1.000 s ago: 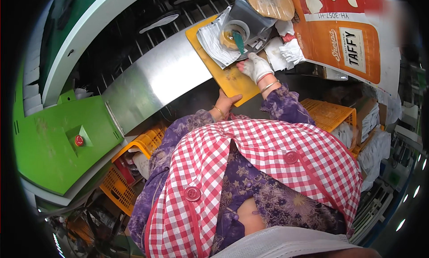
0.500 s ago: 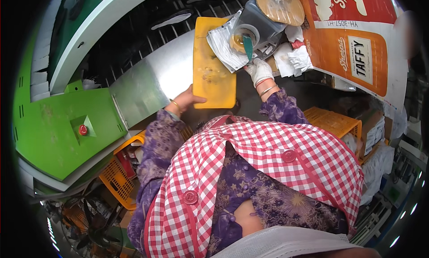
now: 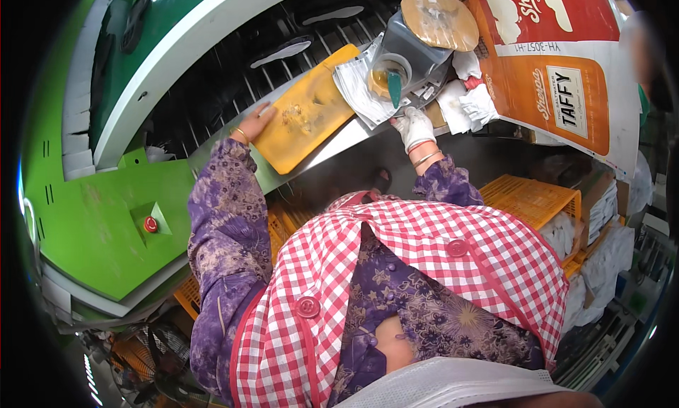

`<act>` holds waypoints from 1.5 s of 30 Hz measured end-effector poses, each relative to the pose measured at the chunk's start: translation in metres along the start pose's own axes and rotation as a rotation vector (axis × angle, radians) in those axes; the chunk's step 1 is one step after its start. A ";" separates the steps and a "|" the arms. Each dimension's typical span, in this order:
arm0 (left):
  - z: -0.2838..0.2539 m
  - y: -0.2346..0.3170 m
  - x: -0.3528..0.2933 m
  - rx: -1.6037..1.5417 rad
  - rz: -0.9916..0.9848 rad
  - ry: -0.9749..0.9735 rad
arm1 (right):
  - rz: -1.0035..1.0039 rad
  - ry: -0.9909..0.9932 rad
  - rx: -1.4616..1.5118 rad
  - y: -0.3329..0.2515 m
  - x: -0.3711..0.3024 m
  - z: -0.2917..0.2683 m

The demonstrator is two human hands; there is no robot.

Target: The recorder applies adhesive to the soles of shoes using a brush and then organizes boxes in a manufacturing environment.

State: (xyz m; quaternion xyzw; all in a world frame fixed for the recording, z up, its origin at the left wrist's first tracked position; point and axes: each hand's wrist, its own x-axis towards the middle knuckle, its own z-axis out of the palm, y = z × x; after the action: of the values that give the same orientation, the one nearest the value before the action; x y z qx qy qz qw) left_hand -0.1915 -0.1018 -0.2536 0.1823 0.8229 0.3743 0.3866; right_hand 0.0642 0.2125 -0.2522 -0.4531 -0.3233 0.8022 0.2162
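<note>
My left hand (image 3: 254, 123) grips the left end of a yellow board (image 3: 305, 111), its fingers at the far edge. The board lies at a slant over the metal ledge (image 3: 339, 145), and dark smudges mark its middle. My right hand (image 3: 415, 130), in a white glove with bare fingertips, is closed at the ledge just below a clear cup (image 3: 394, 67). What its fingers hold, if anything, is hidden. A green-handled tool (image 3: 394, 88) stands in the cup, which holds something yellowish. White sheets (image 3: 357, 90) lie between the cup and the board.
Beyond the ledge are dark rollers (image 3: 283, 51). A grey container (image 3: 417, 47) with a round tan lid (image 3: 440, 19) stands behind the cup. White cloths (image 3: 467, 104) and a printed carton sheet (image 3: 552, 76) lie right. A green machine panel (image 3: 106, 217) with a red button (image 3: 151, 224) is left; an orange crate (image 3: 530, 199) sits lower right.
The yellow board has swung from upright to a slant, its near end going left over the ledge. My left hand has moved left and farther away with it. My right hand stays near the cup.
</note>
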 end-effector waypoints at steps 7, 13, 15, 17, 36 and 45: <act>0.019 0.017 -0.011 0.575 -0.004 0.402 | -0.005 -0.051 0.119 0.002 -0.007 -0.006; 0.020 0.058 0.016 0.675 0.180 0.254 | -0.079 -0.132 0.177 0.001 -0.023 0.002; 0.024 0.063 0.023 0.682 0.205 0.259 | -0.063 -0.150 0.205 0.002 -0.026 0.004; 0.028 0.061 0.022 0.689 0.170 0.273 | -0.061 -0.157 0.179 0.003 -0.027 0.004; 0.117 0.025 -0.039 0.831 0.443 0.463 | 0.204 0.086 -0.059 -0.004 -0.049 -0.109; 0.126 0.038 -0.067 0.716 0.346 0.420 | 0.203 0.060 -0.221 -0.023 -0.058 -0.112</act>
State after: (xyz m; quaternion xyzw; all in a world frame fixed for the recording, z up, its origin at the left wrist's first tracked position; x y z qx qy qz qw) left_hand -0.0515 -0.0562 -0.2445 0.3597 0.9186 0.1540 0.0552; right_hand 0.1910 0.2276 -0.2445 -0.5284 -0.3555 0.7655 0.0921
